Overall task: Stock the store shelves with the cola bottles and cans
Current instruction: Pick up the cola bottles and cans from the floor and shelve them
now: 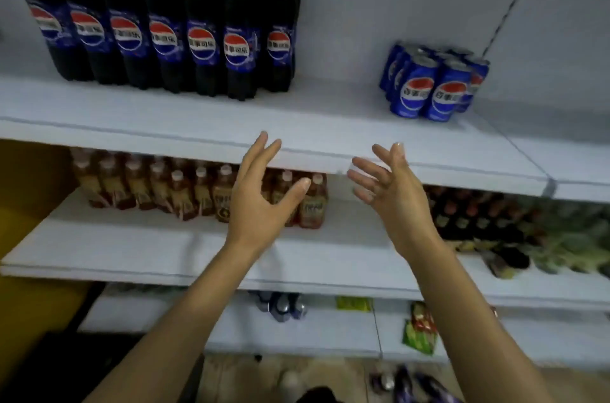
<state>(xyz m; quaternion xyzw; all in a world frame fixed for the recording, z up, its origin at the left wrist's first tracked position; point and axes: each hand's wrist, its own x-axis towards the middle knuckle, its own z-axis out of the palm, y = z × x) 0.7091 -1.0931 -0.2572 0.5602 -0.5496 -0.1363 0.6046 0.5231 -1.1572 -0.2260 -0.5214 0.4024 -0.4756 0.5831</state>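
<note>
A row of several tall dark cola bottles point(165, 32) with blue labels stands on the left of the top white shelf point(313, 125). A cluster of several blue cola cans point(432, 82) sits on the same shelf to the right, with a bare gap between the two groups. My left hand point(260, 198) and my right hand point(386, 184) are both raised in front of the shelf's front edge, below that gap, fingers spread and holding nothing. A few more cans point(282, 305) lie on the lowest shelf, and some purple items point(406, 383) lie blurred on the floor.
Brown tea bottles point(198, 191) fill the left of the middle shelf point(132, 247), with dark bottles and green packs point(515, 231) at its right. Snack packets point(419, 333) lie on the bottom shelf. A yellow-brown surface point(29, 204) stands at the far left.
</note>
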